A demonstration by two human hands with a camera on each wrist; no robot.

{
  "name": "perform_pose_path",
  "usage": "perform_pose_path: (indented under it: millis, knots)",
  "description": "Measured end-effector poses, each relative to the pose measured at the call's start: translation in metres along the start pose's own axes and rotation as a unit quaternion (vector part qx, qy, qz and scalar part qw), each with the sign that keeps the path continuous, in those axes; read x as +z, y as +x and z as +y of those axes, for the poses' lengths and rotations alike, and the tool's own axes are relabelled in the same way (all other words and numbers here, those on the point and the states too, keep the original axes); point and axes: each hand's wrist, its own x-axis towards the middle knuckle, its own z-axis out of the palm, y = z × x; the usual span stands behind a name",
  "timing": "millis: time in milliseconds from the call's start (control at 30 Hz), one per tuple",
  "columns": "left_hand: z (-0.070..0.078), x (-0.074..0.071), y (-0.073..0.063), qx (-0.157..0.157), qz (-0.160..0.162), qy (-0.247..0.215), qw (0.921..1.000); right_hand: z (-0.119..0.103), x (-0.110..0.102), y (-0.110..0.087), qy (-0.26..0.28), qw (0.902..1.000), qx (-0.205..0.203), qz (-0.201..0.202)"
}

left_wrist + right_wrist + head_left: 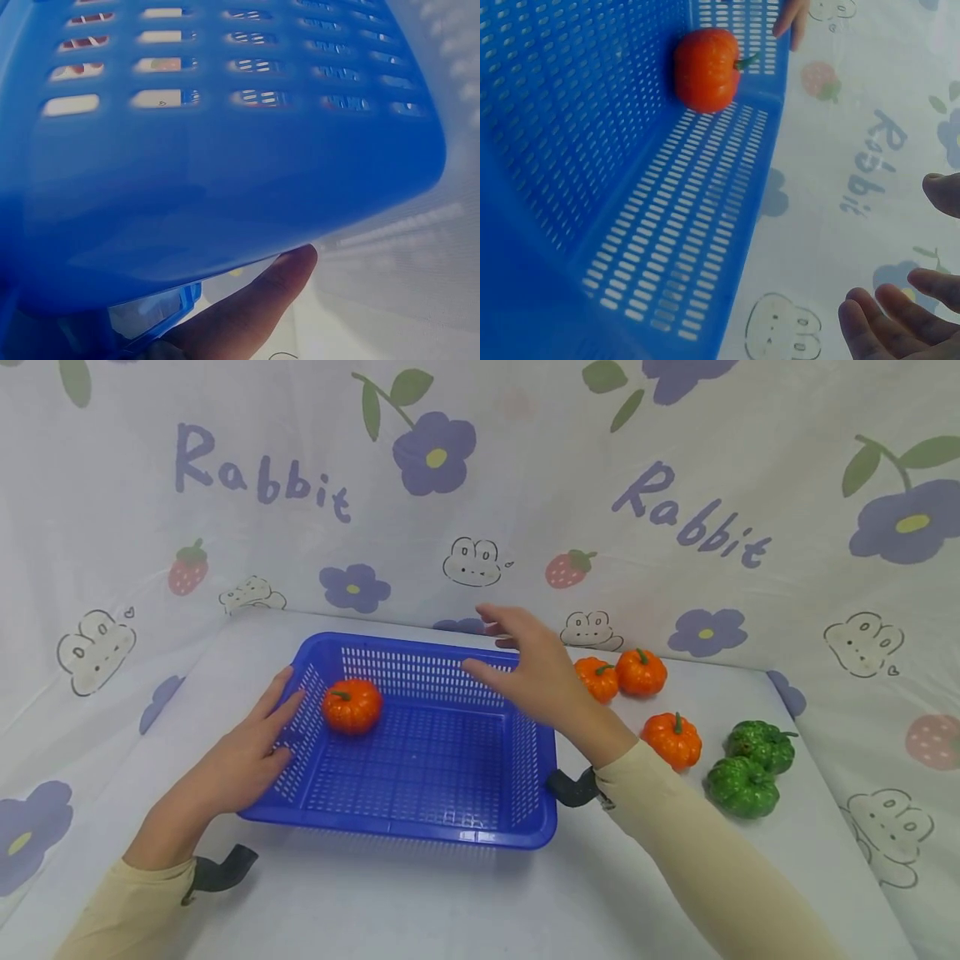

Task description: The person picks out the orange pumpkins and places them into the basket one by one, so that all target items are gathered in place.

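Observation:
My left hand (240,764) holds the left rim of a blue plastic basket (397,837), its fingers reaching over the edge. In the left wrist view, a fingertip (296,262) touches the rim below the slotted wall. One orange mini pumpkin (352,707) with a green stem lies inside, near that left end; the right wrist view also shows this pumpkin (707,70). Above the basket's right side hovers my right hand (536,672), fingers and thumb spread apart with nothing between them.
Right of the basket on the white table (360,902) lie more orange pumpkins (672,742), two of them farther back (642,673). Beyond these, two green pumpkins (742,787) sit together near the right edge. A printed curtain (525,468) hangs behind the table.

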Motion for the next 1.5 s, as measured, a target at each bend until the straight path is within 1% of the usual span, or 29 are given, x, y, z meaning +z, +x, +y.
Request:
perform_pose_path:
  millis: [233,533,733,867,933,1200,1500]
  knots:
    - [-0.001,0.0,0.0,-0.002,-0.001,0.003,1.0,0.008,-0.003,-0.007,-0.004,1.0,0.004,0.002]
    - [0.0,0.0,0.001,0.001,0.002,0.006,1.0,0.011,-0.01,-0.013,-0.015,0.9997,0.021,-0.002]
    - [-0.001,-0.001,0.0,0.004,0.004,0.008,1.0,0.018,-0.015,-0.021,-0.015,0.9997,0.02,0.005]
    - [-0.001,-0.001,0.0,0.0,0.001,0.01,1.0,0.023,-0.019,-0.028,-0.009,0.9993,0.036,0.003]
    - [-0.001,0.0,0.0,-0.001,0.001,0.009,1.0,0.025,-0.021,-0.032,-0.015,0.9989,0.043,0.003]
    - [-0.001,0.0,0.0,-0.006,0.001,0.012,0.9999,0.031,-0.029,-0.042,-0.055,0.9967,0.057,0.02]
    - [-0.002,0.001,0.001,-0.001,0.002,0.01,0.9999,0.037,-0.041,-0.059,-0.043,0.9965,0.063,0.035]
